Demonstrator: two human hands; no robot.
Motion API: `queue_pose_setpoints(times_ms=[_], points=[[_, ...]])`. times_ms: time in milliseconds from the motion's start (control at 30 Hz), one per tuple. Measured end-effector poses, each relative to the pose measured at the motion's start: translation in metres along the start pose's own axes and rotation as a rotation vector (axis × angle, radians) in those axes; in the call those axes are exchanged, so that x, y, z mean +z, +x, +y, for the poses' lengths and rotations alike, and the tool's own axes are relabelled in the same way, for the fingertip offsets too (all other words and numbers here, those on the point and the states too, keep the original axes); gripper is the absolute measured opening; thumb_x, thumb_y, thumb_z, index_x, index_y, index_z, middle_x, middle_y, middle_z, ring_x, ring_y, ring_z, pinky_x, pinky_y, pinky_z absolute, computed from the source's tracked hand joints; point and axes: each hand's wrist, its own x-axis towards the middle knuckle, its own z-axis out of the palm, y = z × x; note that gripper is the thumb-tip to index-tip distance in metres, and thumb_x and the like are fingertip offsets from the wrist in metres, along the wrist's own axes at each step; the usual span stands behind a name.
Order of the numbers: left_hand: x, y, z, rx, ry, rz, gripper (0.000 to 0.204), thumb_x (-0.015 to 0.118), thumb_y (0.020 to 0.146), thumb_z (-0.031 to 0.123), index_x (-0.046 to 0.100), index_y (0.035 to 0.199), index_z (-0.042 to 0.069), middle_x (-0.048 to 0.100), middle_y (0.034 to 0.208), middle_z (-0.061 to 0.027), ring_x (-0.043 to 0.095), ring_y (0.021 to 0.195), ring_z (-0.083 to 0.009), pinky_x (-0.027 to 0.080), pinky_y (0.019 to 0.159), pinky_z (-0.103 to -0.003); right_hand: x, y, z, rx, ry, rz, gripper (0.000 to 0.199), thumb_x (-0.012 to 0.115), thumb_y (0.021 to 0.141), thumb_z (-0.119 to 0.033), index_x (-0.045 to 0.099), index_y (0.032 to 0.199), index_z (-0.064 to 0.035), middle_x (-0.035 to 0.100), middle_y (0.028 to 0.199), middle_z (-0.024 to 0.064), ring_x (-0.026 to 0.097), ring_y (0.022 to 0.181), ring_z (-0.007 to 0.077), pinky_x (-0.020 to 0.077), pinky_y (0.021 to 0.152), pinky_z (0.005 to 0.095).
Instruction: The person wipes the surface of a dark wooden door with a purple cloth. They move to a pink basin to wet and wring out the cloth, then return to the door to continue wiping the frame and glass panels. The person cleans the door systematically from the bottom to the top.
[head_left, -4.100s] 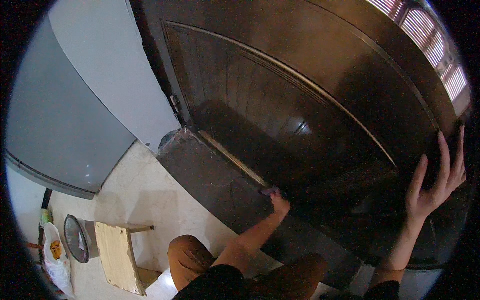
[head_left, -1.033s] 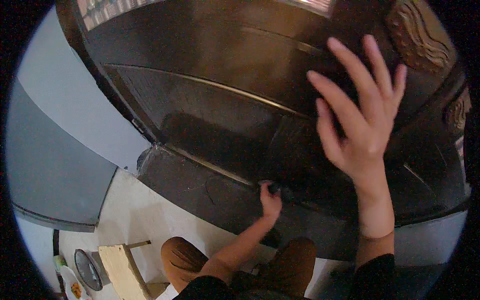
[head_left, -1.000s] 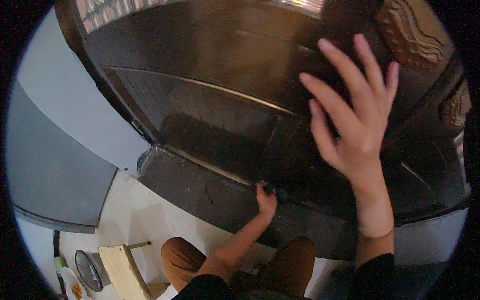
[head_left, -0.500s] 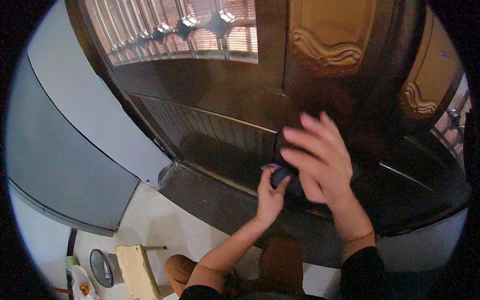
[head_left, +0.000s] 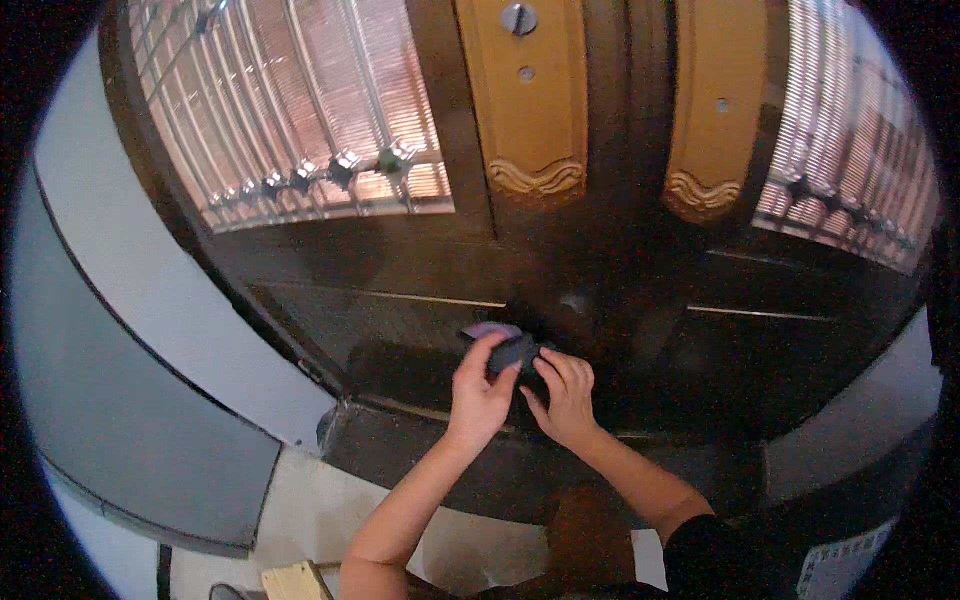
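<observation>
My left hand (head_left: 480, 397) is closed round a small dark, rounded thing (head_left: 513, 352) with a pale purple part showing at its far edge; its kind cannot be made out. My right hand (head_left: 568, 396) has come up against the right side of the same dark thing, its fingers bent and pinching at it. Both hands are close together in front of the lower part of a dark brown double door (head_left: 630, 290). Against the dark door, the thing's right edge is hard to separate from the shadow.
Two golden-brown door plates (head_left: 530, 110) sit above my hands, between ribbed glass panes (head_left: 300, 110) with metal bars. A grey panel (head_left: 130, 400) stands at the left. Low at the left are a small wooden stool (head_left: 295, 580) and a bin's rim (head_left: 228, 592).
My right hand, raised and spread before, has come down onto the dark thing beside my left hand. The view has shifted, showing more of the door's upper part.
</observation>
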Motion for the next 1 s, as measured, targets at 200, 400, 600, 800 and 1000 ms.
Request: queue_pose_setpoints(times_ms=[200,400,600,800,1000], points=[[-0.008,0.091,0.087,0.932,0.769,0.248,0.051,0.061,0.072,-0.003,0.056,0.122,0.005,0.055,0.123,-0.0164,0.043,0.118,-0.0403,0.028,0.104,-0.050,-0.038,-0.005,-0.010,0.278,-0.058,0.138,0.056,0.065,0.080,-0.011,0.042,0.131,-0.0042,0.037,0.139,0.0170,0.037,0.125,0.0366,0.0287,0.104,0.0479],[0.028,0.097,0.080,0.814,0.870,-0.070,0.060,0.060,0.079,0.007,0.043,0.136,0.008,0.043,0.139,-0.0144,0.044,0.113,-0.0422,0.035,0.099,-0.051,-0.064,-0.034,-0.017,0.568,-0.066,0.377,0.048,0.058,0.085,-0.009,0.044,0.131,-0.0026,0.034,0.142,0.0179,0.034,0.128,0.0360,0.0257,0.107,0.0456],[0.013,0.067,-0.014,1.251,0.998,-0.513,0.043,0.058,0.079,0.013,0.054,0.121,0.008,0.054,0.114,-0.0094,0.051,0.111,-0.0294,0.044,0.088,-0.042,-0.071,-0.060,-0.050,0.713,-0.010,0.418,0.041,0.058,0.084,-0.004,0.051,0.124,-0.0053,0.037,0.140,0.0145,0.036,0.126,0.0337,0.0283,0.106,0.0432],[0.040,0.118,0.105,1.260,0.863,-0.187,0.062,0.064,0.082,0.033,0.043,0.133,0.005,0.044,0.137,-0.0152,0.044,0.119,-0.0384,0.034,0.103,-0.048,-0.095,-0.069,-0.055,0.743,-0.046,0.415,0.038,0.060,0.082,-0.002,0.055,0.120,-0.0069,0.040,0.138,0.0130,0.035,0.129,0.0334,0.0281,0.107,0.0435],[0.056,0.102,0.089,1.063,0.888,-0.154,0.074,0.067,0.081,0.023,0.030,0.139,-0.003,0.032,0.145,-0.0223,0.040,0.121,-0.0450,0.029,0.107,-0.051,-0.095,-0.066,-0.052,0.767,-0.001,0.399,0.036,0.060,0.081,-0.002,0.057,0.117,-0.0082,0.042,0.136,0.0124,0.037,0.127,0.0332,0.0300,0.106,0.0433]])
